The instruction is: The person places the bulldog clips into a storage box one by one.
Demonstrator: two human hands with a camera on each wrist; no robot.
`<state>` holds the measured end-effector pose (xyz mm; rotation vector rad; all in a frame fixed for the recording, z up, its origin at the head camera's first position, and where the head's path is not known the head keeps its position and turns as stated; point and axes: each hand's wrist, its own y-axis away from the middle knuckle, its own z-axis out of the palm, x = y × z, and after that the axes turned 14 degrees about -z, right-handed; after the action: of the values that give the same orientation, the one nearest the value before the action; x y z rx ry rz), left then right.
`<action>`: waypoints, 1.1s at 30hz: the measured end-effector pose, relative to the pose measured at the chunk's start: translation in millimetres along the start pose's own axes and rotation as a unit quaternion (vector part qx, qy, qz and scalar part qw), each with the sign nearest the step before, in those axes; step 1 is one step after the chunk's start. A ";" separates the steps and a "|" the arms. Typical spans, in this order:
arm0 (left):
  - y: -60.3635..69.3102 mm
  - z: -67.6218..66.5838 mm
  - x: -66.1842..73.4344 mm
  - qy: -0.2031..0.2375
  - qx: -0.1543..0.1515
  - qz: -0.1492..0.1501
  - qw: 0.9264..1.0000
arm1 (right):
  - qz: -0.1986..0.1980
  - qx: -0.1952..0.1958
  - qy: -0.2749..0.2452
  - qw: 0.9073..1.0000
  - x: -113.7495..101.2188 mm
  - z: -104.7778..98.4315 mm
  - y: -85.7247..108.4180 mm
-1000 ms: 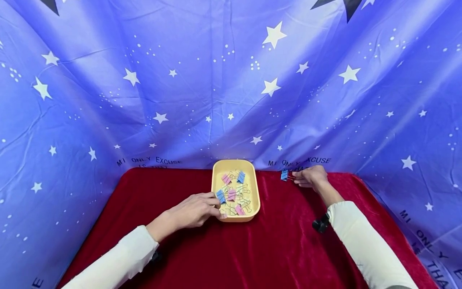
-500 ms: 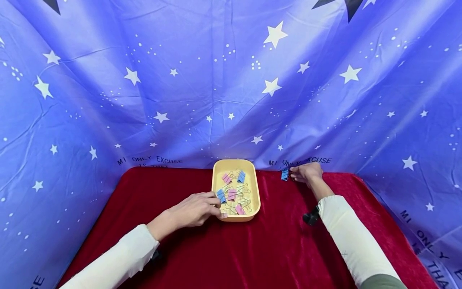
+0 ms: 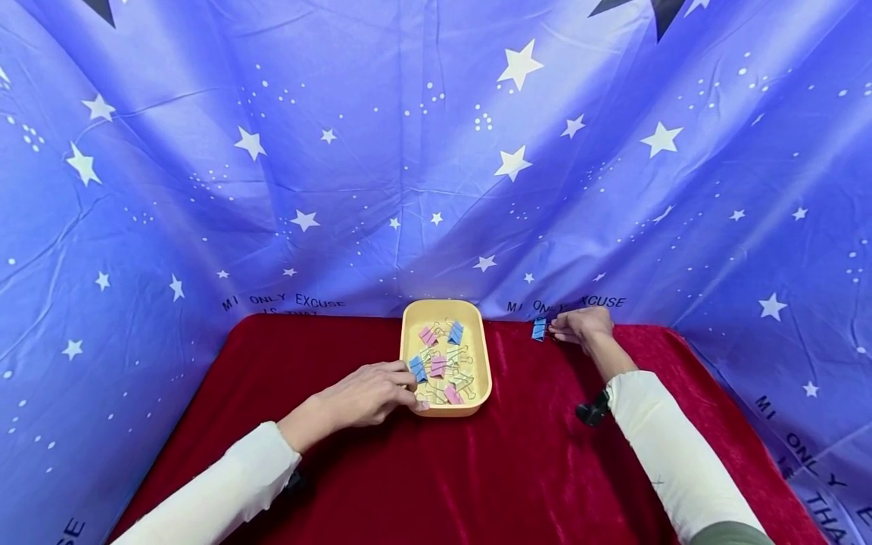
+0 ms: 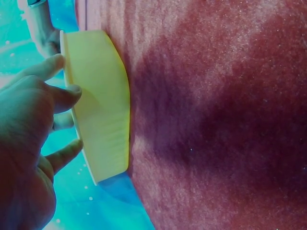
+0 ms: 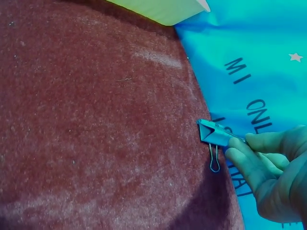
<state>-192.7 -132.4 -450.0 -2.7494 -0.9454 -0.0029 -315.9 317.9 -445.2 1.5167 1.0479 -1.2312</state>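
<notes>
A yellow plastic tray (image 3: 485, 363) stands at the back middle of the table with several binder clips in it. Among them are a pink binder clip (image 3: 438, 367) and a blue binder clip (image 3: 455, 333). My left hand (image 3: 371, 395) grips the tray's near left rim; in the left wrist view its thumb and fingers lie along the edge of the tray (image 4: 98, 100). At the back edge, right of the tray, my right hand (image 3: 584, 327) pinches another blue binder clip (image 5: 214, 133) by one wire handle. The clip's other handle hangs down in the right wrist view.
Dark red velvet cloth (image 3: 518, 469) covers the table. Right behind the table's back edge hangs a blue curtain (image 3: 409, 151) with stars and lettering, and it also closes in both sides. A small black device (image 3: 593, 409) sits under the right wrist.
My right hand and forearm shifted slightly left, then a touch back right, with the blue binder clip nearly in place. The left hand and the tray have stayed still.
</notes>
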 end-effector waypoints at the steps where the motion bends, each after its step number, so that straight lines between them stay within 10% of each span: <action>1: 0.2 0.3 0.0 -0.001 0.000 0.000 1.000 | -0.002 -0.005 0.004 1.000 0.0 -0.7 1.0; 33: 1.6 6.3 -3.9 0.000 0.045 0.038 0.998 | -0.060 -0.095 -0.004 0.994 -34.5 26.6 34.8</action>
<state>-195.3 -134.6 -456.8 -2.6993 -0.8194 0.0511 -293.7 281.1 -409.7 1.3193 1.2295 -1.1818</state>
